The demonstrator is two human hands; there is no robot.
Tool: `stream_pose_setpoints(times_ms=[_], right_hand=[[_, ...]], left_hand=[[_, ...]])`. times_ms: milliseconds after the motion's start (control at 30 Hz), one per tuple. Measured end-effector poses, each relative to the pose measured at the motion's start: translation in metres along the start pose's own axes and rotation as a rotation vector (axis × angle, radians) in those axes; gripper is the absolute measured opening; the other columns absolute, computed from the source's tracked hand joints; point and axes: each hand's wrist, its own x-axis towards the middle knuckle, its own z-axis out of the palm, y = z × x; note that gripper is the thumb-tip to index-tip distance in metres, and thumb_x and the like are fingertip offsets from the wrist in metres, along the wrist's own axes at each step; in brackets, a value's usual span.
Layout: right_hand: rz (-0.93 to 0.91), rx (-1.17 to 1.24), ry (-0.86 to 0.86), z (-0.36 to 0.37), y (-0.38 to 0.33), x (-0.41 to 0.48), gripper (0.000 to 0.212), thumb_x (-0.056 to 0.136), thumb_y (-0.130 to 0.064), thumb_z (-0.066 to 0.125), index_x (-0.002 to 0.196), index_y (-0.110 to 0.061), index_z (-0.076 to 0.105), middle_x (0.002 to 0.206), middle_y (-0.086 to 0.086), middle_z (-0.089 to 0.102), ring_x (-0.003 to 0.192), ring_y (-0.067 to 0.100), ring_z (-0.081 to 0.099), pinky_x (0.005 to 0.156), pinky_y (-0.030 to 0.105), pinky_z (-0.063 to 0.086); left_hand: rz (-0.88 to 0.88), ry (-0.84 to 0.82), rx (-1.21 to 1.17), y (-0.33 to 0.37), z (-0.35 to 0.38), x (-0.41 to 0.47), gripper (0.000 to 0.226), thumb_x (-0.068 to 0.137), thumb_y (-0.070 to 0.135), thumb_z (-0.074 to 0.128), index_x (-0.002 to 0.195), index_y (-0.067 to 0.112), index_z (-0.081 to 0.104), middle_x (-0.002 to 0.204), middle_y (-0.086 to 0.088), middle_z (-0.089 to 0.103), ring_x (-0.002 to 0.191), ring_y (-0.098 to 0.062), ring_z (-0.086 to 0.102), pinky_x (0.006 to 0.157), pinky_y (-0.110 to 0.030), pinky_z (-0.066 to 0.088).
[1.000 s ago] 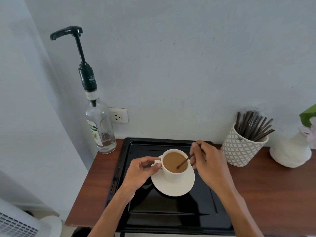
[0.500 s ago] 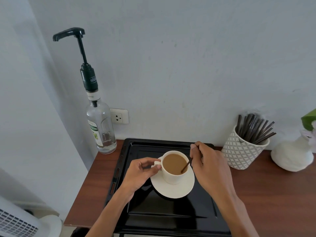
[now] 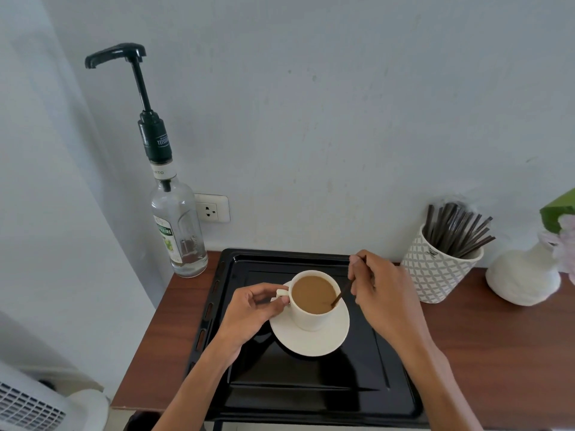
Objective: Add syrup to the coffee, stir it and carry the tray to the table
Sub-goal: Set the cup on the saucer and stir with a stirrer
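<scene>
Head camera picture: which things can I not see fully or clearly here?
- Stirrer: its upper end is hidden inside the right hand, its tip under the coffee.
- Cup handle: mostly covered by the left hand.
- Syrup bottle: label print too small to read fully.
- Vase: its flowers are cut off by the right edge.
- Tray: near rim partly cut off by the bottom edge.

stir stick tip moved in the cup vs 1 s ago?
Yes. The stir stick tip went from mid-coffee to the cup wall nearest the right hand.
</scene>
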Motion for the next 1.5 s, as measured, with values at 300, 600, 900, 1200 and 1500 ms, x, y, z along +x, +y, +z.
stream_pose_setpoints(times_ms=[300,600,900,1200,1500], right_hand=[[-0.05,-0.046,0.027,0.017,-0.008,0.011,0.028,0.108,-0.023,0.046,0.085,-0.019,0.061,0.067,-0.006,0.066,0.064,0.016,0.066,0.063,0.043,0.055],[0.014,0.138,-0.025,0.015,0.0,-0.001,0.036,0.107,-0.022,0.046,0.073,-0.018,0.057,0.058,0.004,0.066,0.053,0.019,0.064,0.064,0.048,0.057],[-0.057,-0.015,0.055,0.01,0.001,0.013,0.033,0.109,-0.02,0.042,0.082,-0.01,0.058,0.062,0.006,0.065,0.056,0.03,0.067,0.064,0.053,0.056],[0.013,0.174,-0.005,0.027,-0.012,0.01,0.032,0.109,-0.02,0.043,0.081,-0.016,0.059,0.062,0.003,0.068,0.056,0.021,0.068,0.067,0.051,0.059],[0.027,0.032,-0.003,0.013,-0.002,0.004,0.035,0.107,-0.021,0.041,0.074,-0.018,0.055,0.058,0.006,0.066,0.056,0.024,0.066,0.065,0.052,0.057]], left_hand=[[-0.009,0.0,0.001,0.001,0.0,-0.001,0.017,0.089,0.018,0.079,0.102,0.027,0.083,0.105,0.002,0.083,0.104,-0.014,0.077,0.1,-0.042,0.059],[-0.004,0.006,-0.035,-0.002,0.002,-0.001,0.015,0.088,0.019,0.081,0.101,0.027,0.083,0.105,0.001,0.083,0.103,-0.015,0.077,0.1,-0.043,0.06],[0.001,0.002,-0.014,0.001,0.001,0.0,0.015,0.087,0.021,0.081,0.1,0.028,0.084,0.104,0.003,0.083,0.101,-0.011,0.077,0.095,-0.034,0.06],[0.006,0.026,-0.013,-0.001,0.002,0.0,0.016,0.089,0.016,0.079,0.099,0.028,0.084,0.103,0.005,0.083,0.098,-0.01,0.077,0.09,-0.03,0.06],[-0.003,0.018,-0.025,-0.001,0.002,-0.002,0.013,0.089,0.017,0.08,0.098,0.026,0.084,0.106,0.003,0.083,0.102,-0.015,0.077,0.098,-0.038,0.061]])
